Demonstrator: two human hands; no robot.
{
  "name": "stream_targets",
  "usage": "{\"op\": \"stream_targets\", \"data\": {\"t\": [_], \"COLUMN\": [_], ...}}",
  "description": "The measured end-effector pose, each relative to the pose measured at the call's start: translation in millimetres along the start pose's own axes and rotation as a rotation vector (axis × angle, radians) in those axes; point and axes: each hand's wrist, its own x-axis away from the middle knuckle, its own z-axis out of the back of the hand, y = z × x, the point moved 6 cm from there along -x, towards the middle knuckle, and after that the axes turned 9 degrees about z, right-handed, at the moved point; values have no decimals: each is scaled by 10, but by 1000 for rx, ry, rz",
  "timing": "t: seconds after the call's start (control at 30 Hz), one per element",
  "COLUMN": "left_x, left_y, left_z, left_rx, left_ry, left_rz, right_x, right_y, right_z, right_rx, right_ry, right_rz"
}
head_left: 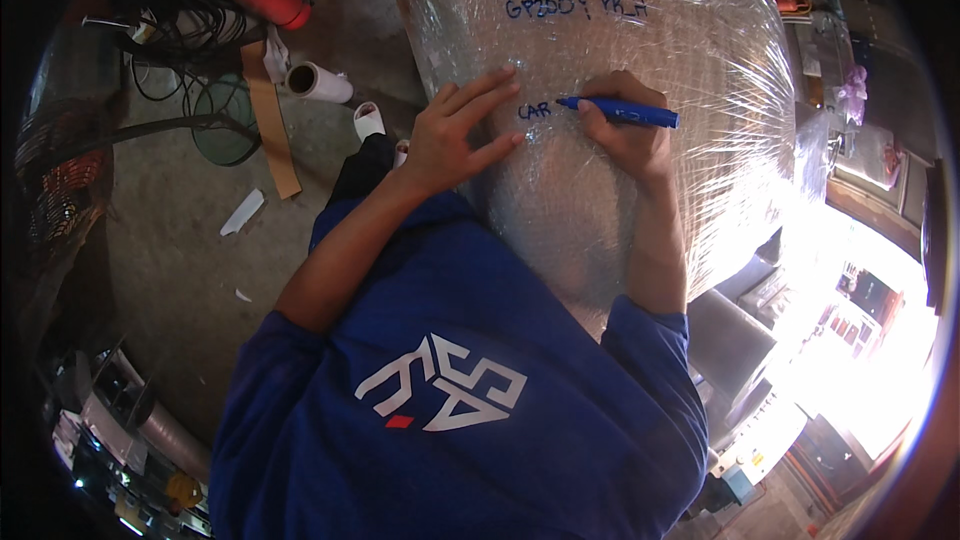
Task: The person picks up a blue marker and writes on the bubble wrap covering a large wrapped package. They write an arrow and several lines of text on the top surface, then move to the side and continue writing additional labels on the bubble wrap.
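A large bundle (560, 200) wrapped in clear stretch film stands before me, with brown material showing through. Dark blue handwriting runs in several lines near its far side, and a short word stands between my hands. In my right hand (632, 130) is a blue marker pen (630, 112), its tip pointing left, close to the end of that word; whether it touches the film I cannot tell. My left hand (465, 132) rests on the film to the left of the writing, fingers spread and holding nothing.
On the floor at left lie a brown cardboard strip (272, 130), a white cardboard tube (320, 83) and a white scrap (243, 212). Tangled black cables (185, 25) and a red cylinder (270, 0) are at the far left. Strong light glares at right beside a grey box (730, 340).
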Motion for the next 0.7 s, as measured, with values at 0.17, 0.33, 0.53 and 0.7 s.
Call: {"op": "stream_targets", "data": {"t": [0.17, 0.33, 0.53, 0.7], "left_x": [1, 6, 9, 16], "left_y": [3, 6, -2, 3], "left_z": [-1, -3, -7, -12], "left_rx": [8, 12, 4, 1], "left_ry": [-8, -9, -15, -13], "left_rz": [8, 10, 14, 15], "right_x": [-7, -30, 14, 9], "right_y": [-1, -68, 53, 3], "right_z": [-9, -11, 21, 19], "right_rx": [50, 104, 30, 43], "right_ry": [-13, -70, -22, -3], "right_rz": [34, 190, -7, 82]}}
